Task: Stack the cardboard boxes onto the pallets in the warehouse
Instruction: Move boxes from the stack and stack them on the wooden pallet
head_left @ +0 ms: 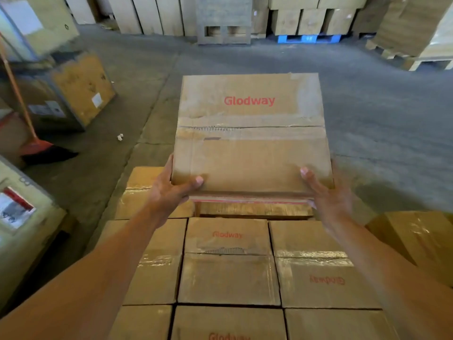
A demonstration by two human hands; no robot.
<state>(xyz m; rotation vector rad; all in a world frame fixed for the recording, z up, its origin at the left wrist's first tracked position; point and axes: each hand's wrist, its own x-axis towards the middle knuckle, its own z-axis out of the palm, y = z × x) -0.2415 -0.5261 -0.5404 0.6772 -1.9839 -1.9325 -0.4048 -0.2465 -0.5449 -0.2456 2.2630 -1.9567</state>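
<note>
Between the fingers [195,182] of the left hand [169,190] and right hand [329,192], which grip its near corners, the Glodway box [250,143] juts away above the stacked boxes [228,278] below them. Held so shallowly, its far end could, I judge, sag and slip free.

cardboard box [250,133] | brown, taped shut, red Glodway print, was held aloft at 12 o'clock | stacked boxes [228,261] | were packed flush at 6 o'clock
</note>
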